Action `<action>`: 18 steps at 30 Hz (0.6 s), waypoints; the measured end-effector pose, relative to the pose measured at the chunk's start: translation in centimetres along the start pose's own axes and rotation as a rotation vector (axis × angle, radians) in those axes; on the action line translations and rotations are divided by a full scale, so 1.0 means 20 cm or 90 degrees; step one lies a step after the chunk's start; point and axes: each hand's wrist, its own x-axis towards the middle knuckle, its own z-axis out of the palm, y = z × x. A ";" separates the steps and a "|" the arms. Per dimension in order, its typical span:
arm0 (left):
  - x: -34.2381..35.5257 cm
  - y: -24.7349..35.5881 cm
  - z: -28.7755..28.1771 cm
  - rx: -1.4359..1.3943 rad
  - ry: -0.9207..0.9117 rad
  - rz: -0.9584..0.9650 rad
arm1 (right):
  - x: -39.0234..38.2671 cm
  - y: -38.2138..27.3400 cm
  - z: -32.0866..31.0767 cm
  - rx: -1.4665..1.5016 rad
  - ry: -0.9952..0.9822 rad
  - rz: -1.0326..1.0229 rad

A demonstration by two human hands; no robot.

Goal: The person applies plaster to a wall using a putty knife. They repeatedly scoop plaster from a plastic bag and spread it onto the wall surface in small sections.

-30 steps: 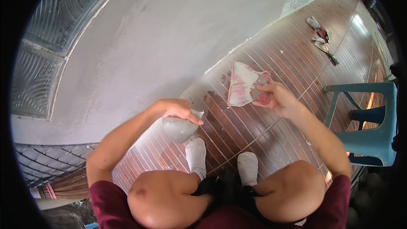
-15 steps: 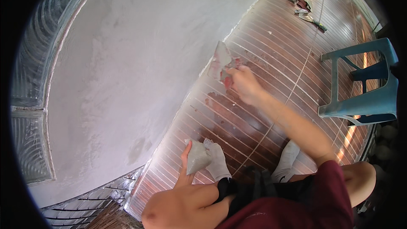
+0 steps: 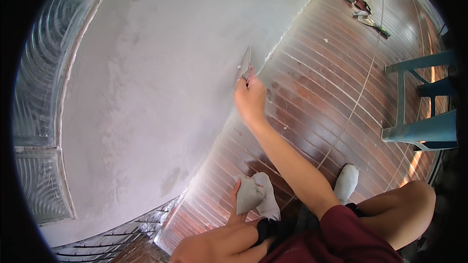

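My right hand (image 3: 251,100) is closed round the handle of a trowel (image 3: 245,62), whose grey-smeared blade is seen nearly edge-on. It is at the foot of the grey plastered wall (image 3: 151,92), near where the wall meets the floor; whether the blade touches it I cannot tell. Low down beside my white-socked foot (image 3: 267,197), my left hand (image 3: 235,198) grips a flat, squarish grey piece (image 3: 249,195). Its kind does not show clearly, and most of those fingers are behind it.
Brown ribbed floor tiles (image 3: 312,102) carry damp patches and crumbs. A blue plastic stool (image 3: 424,129) stands at the right. Tools with a green-and-black handle (image 3: 381,30) lie at the far right. Patterned glass panes (image 3: 44,73) line the left; a dark metal grille (image 3: 107,238) is at lower left.
My right hand has moved the trowel left from over the floor to the wall, and the blade has turned edge-on. My left hand still holds the grey piece. The view has shifted slightly.
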 end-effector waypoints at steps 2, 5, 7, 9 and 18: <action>-0.03 0.02 0.04 0.021 0.000 -0.007 | 0.04 -0.03 0.01 0.016 -0.036 0.021; -0.08 0.06 0.10 0.078 -0.006 -0.028 | 0.07 -0.08 0.06 -0.029 -0.077 -0.003; -0.13 0.10 0.17 0.132 -0.009 -0.049 | 0.04 -0.12 0.13 -0.086 -0.072 -0.040; -0.17 0.14 0.26 0.204 -0.019 -0.071 | -0.03 -0.15 0.18 -0.142 -0.050 -0.079; -0.42 0.37 0.89 0.645 -0.108 -0.144 | -0.22 -0.04 -0.21 0.007 0.023 -0.009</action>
